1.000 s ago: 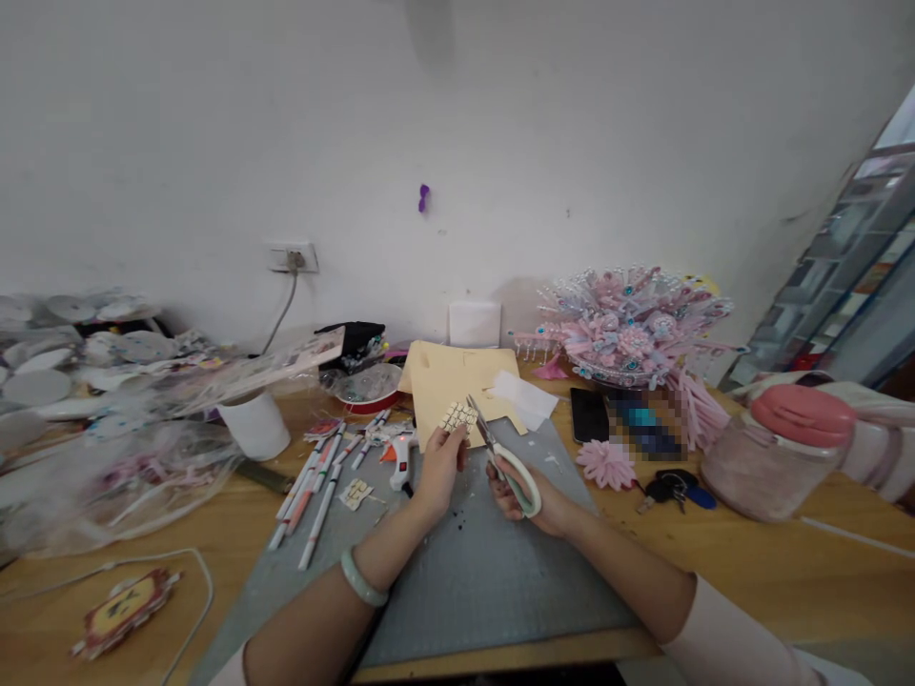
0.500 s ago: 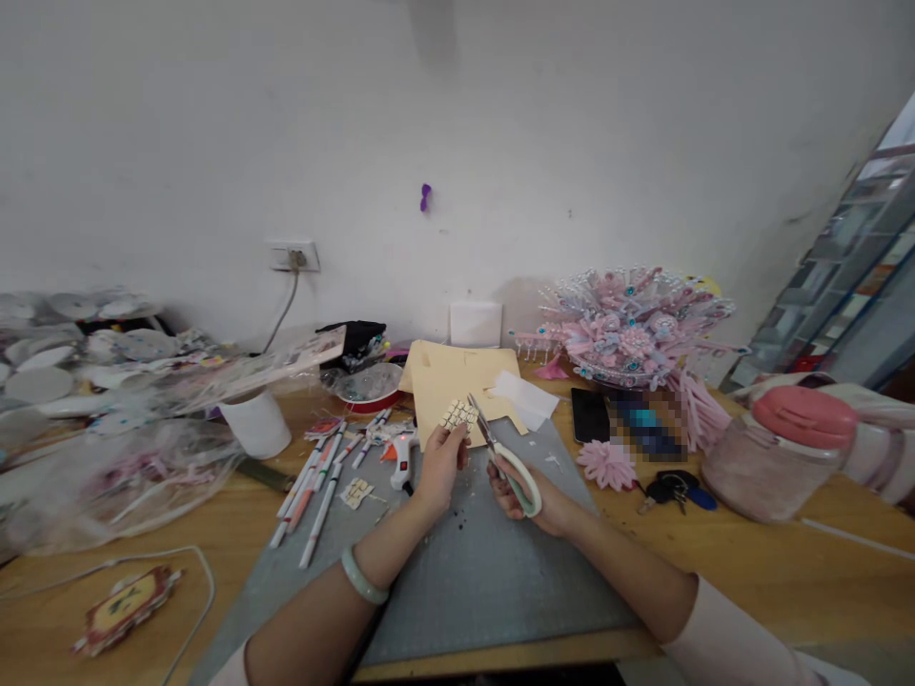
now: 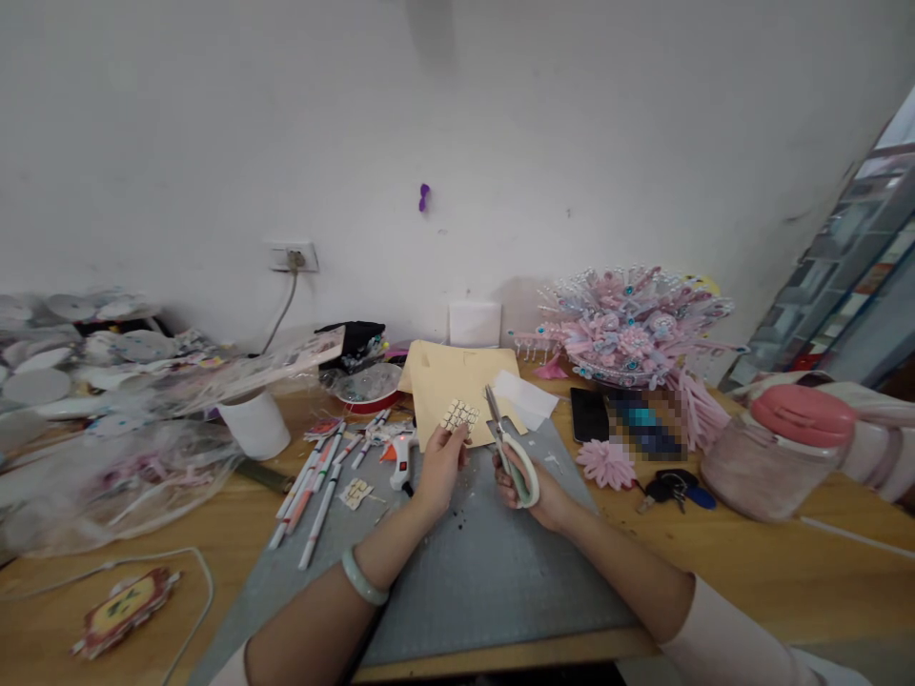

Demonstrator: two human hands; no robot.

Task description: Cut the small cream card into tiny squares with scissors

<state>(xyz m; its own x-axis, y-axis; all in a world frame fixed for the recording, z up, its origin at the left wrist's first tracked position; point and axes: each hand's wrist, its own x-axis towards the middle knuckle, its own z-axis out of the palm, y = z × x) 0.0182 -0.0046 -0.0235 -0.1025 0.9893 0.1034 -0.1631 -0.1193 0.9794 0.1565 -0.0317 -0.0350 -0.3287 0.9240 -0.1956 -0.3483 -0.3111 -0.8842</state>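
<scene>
Between thumb and fingers, my left hand (image 3: 441, 467) pinches a small cream paper piece (image 3: 459, 415) with dark line markings. My right hand (image 3: 525, 488) is closed around the pale-handled scissors (image 3: 519, 472), whose blades point up and away, apart from the paper piece. Behind both hands lies a sheet of yellowish card (image 3: 457, 372) with a cut-out corner. A similar marked paper piece (image 3: 355, 493) rests on the grey cutting mat (image 3: 500, 581), left of my left hand. The white glue gun (image 3: 402, 462) is close beside that hand.
Several markers (image 3: 318, 514) lie on the left of the mat. A white cup (image 3: 255, 424) stands behind them. On the right are a pink beaded headdress (image 3: 629, 329), a phone (image 3: 590, 415), keys (image 3: 672, 486), a pink flower (image 3: 606, 464) and a pink-lidded jar (image 3: 776, 457).
The scissors have moved right, away from the paper piece, and their blades now point more upright. My left hand stays almost in place with the piece.
</scene>
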